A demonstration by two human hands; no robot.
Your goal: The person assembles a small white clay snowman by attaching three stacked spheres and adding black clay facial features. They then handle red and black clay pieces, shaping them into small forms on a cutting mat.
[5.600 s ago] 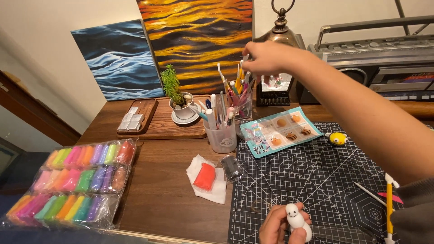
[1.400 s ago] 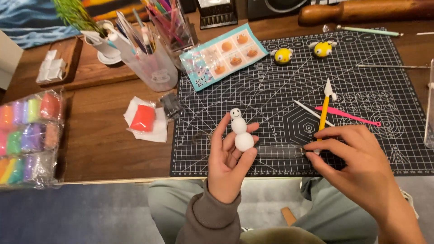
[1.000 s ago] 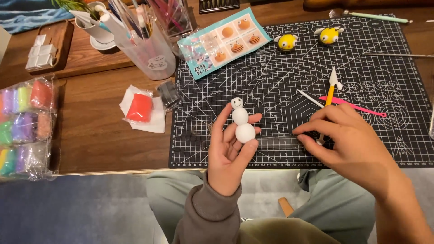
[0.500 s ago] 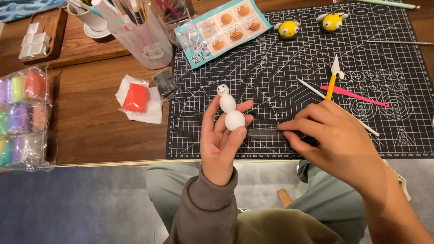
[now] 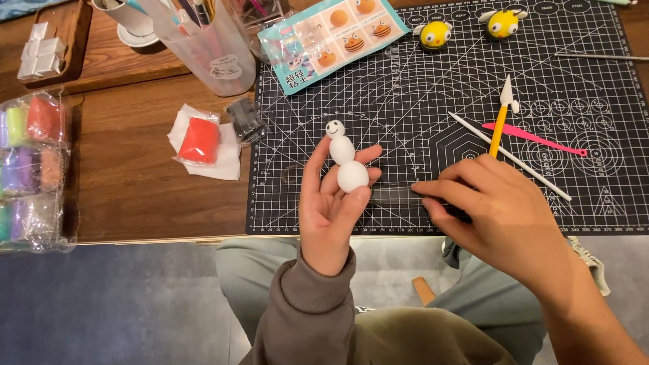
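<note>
Dark wood table [image 5: 135, 182] under a black gridded cutting mat [image 5: 405, 88], and we're looking straight down. Left hand [image 5: 331, 203] is up, palm open, with a white clay snowman [image 5: 345, 159] propped against the fingers, thumb closing on its lower ball: that grip is lightly clamped on the figure. Judging by the look, it's light, soft and easily dented, so the fat bottom ball is the place to hold, not the little smiling head. Right hand [image 5: 493, 209] presses down on a clear, flat tool [image 5: 395, 195] on the mat, fingers pinched on it. Up top, a pale blue instruction packet [image 5: 334, 37] with orange pictures lies angled. Red clay [image 5: 198, 140] sits in its clear wrapper; a bagged row of coloured clay packs [image 5: 30, 169] lines the left edge.
</note>
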